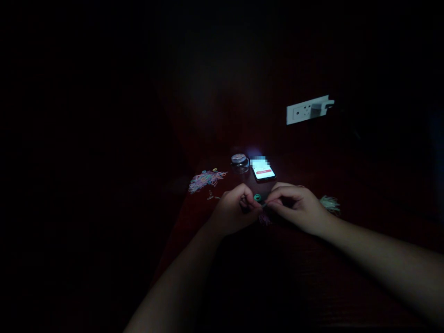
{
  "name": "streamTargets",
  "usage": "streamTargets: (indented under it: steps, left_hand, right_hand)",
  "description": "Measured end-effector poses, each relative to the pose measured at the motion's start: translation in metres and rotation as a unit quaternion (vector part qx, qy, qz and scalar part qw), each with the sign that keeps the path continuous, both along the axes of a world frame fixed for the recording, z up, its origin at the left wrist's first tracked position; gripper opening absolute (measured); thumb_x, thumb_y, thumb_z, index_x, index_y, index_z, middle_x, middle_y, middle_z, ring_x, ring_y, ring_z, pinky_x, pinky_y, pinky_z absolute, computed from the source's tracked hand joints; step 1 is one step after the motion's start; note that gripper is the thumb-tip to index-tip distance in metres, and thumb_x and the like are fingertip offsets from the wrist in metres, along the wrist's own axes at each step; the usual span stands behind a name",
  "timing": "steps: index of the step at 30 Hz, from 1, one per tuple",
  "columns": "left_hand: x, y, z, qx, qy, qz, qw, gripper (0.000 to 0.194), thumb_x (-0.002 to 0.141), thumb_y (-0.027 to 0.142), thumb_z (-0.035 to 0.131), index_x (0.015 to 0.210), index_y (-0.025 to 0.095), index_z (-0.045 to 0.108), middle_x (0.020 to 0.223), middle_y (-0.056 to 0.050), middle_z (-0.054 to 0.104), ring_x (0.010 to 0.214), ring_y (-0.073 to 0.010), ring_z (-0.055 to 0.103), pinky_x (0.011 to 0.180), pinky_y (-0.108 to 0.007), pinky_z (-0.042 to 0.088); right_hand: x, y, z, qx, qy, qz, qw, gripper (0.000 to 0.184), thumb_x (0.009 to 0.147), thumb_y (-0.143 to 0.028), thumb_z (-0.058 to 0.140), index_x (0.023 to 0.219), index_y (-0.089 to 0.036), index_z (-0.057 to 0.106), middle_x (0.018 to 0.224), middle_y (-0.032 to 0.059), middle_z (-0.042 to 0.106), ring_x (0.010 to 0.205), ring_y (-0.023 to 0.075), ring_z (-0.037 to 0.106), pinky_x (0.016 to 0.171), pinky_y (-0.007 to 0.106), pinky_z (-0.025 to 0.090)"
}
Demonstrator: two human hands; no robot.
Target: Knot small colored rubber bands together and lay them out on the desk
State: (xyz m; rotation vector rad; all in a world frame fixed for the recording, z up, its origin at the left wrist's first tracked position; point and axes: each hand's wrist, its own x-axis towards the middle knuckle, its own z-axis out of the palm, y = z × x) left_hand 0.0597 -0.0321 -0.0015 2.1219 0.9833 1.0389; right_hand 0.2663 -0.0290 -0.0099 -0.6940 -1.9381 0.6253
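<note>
Centre: left hand (239, 209) and right hand (305, 210) pinch pale band (264, 205). Mixed rubber-band pile (204, 180), left; pale-green cluster (329, 205), right. Completion indeterminate.

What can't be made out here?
All in the head view:
- Pale thing: too small, partly covered by left hand and right hand.
- Phone: screen top pixelated, words too small.
- Jar: contents lost in darkness.
- Purple pile: partly behind hands.
- Arms: cut off by edges.

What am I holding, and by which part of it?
Apparently a pale band, pinched at opposite ends by your left hand and right hand.
</note>
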Motion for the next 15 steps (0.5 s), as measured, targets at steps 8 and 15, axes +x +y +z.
streamTargets:
  steps: [8, 15]
  left_hand:
    - [-0.0012, 0.0010, -0.0008, 0.015, 0.017, 0.007, 1.000, 0.022, 0.076, 0.022, 0.068, 0.078, 0.020, 0.046, 0.081, -0.002, 0.072, 0.065, -0.0120, 0.063, 0.058, -0.023, 0.045]
    - [-0.0003, 0.0004, 0.0008, 0.034, 0.030, 0.003, 0.999, 0.020, 0.075, 0.019, 0.068, 0.078, 0.020, 0.048, 0.080, -0.001, 0.071, 0.064, -0.0109, 0.061, 0.057, -0.022, 0.044]
  right_hand:
    - [0.0028, 0.0018, -0.0018, -0.033, 0.011, -0.013, 0.999, 0.012, 0.085, -0.030, 0.062, 0.085, -0.018, 0.066, 0.071, 0.0008, 0.056, 0.063, 0.0138, 0.051, 0.058, 0.027, 0.044]
    - [0.0015, 0.0021, -0.0070, -0.022, -0.040, 0.012, 0.999, 0.013, 0.086, -0.027, 0.061, 0.093, -0.019, 0.068, 0.074, 0.0009, 0.056, 0.063, 0.0132, 0.052, 0.058, 0.027, 0.044]
